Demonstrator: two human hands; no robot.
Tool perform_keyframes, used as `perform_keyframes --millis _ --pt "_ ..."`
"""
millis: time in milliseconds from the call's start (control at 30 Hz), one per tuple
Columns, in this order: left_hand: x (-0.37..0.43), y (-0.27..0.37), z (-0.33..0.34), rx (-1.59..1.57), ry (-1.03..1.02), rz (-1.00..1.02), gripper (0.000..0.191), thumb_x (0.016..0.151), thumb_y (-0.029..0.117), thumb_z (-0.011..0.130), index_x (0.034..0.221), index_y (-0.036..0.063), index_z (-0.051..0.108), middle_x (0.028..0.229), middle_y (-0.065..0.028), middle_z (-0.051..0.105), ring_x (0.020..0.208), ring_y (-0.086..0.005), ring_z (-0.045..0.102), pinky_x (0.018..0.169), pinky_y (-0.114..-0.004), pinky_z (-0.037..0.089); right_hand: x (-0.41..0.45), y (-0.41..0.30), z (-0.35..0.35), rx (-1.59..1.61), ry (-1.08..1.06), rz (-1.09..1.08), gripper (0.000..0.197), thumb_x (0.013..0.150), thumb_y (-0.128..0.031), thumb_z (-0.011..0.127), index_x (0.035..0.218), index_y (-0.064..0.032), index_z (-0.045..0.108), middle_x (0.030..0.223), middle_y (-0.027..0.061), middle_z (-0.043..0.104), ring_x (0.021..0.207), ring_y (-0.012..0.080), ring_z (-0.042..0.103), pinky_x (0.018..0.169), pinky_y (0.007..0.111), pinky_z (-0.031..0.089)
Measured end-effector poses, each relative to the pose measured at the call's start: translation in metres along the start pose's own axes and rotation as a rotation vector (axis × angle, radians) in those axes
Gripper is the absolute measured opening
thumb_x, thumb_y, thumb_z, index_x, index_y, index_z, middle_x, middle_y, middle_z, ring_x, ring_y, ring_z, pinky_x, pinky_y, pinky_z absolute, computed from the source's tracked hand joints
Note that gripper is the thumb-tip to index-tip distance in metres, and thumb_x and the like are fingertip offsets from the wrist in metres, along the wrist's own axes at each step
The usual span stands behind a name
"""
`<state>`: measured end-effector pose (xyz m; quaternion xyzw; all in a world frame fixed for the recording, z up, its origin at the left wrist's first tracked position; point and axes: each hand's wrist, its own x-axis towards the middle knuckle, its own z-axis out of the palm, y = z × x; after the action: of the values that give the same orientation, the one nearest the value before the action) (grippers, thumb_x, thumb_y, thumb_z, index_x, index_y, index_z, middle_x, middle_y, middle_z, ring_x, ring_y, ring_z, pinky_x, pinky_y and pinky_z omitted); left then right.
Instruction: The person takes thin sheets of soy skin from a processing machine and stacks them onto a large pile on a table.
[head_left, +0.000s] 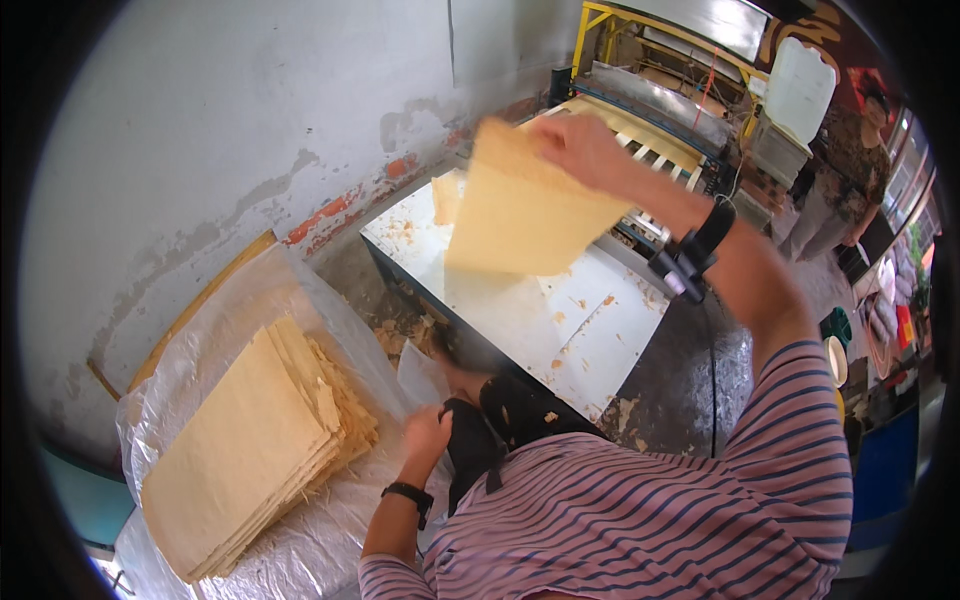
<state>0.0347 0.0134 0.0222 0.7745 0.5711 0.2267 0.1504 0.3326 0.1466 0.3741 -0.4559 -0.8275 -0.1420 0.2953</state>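
Observation:
My right hand is raised over the white-topped table, its fingers pinching the upper edge of a thin pale-yellow sheet. The sheet hangs tilted above the tabletop, and the hand is slightly blurred. Down by my knee, my left hand has curled fingers beside the black shorts; whether it grips anything is hidden. To its left lies a stack of similar sheets with ragged, crumbling edges on one side. Clear plastic film spreads beneath and around that stack. The sheets' material cannot be told for certain.
A yellow-framed machine with a slatted conveyor stands beyond the table. Broken flakes litter the tabletop and the floor. A peeling wall runs along the left. At right stand another person and a white plastic jug.

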Motion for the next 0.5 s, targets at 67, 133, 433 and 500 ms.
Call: perform_keyframes --millis 67,133,433,500 --pt "0.020 0.025 -0.002 -0.372 -0.058 -0.150 0.021 0.076 0.026 0.056 0.076 0.0058 0.061 0.083 -0.0088 0.061 0.080 -0.0227 0.058 0.075 -0.037 0.043 0.030 -0.021 -0.036 -0.002 -0.074 0.110 0.025 0.075 -0.026 0.050 0.089 -0.0071 0.058 0.079 0.0127 0.060 0.074 0.0253 0.058 0.068 0.035 0.044" --pt "0.043 0.050 -0.001 -0.766 -0.198 -0.344 0.031 0.080 0.033 0.053 0.085 0.0031 0.059 0.086 -0.0095 0.061 0.083 -0.0238 0.058 0.073 -0.035 0.044 0.049 -0.042 -0.084 0.084 -0.156 0.091 0.025 0.078 -0.023 0.053 0.096 -0.0063 0.058 0.089 0.0077 0.061 0.081 0.0144 0.057 0.071 0.029 0.044" --pt "0.113 0.131 -0.032 -2.102 -0.448 -0.606 0.070 0.078 0.054 0.047 0.119 -0.0010 0.034 0.113 -0.0200 0.046 0.107 -0.0264 0.045 0.086 -0.041 0.038 0.014 0.046 -0.266 0.141 0.188 0.049 0.025 0.080 -0.016 0.056 0.099 0.0002 0.053 0.095 0.0071 0.056 0.085 0.0171 0.053 0.076 0.029 0.043" --pt "0.128 0.119 -0.057 -2.382 -0.216 -0.250 0.057 0.081 0.045 0.048 0.117 0.0017 0.039 0.112 -0.0165 0.048 0.107 -0.0256 0.046 0.088 -0.041 0.038 -0.010 0.067 -0.253 0.782 0.261 0.323 0.023 0.082 -0.017 0.055 0.101 -0.0034 0.054 0.093 0.0013 0.056 0.086 0.0092 0.053 0.076 0.020 0.042"
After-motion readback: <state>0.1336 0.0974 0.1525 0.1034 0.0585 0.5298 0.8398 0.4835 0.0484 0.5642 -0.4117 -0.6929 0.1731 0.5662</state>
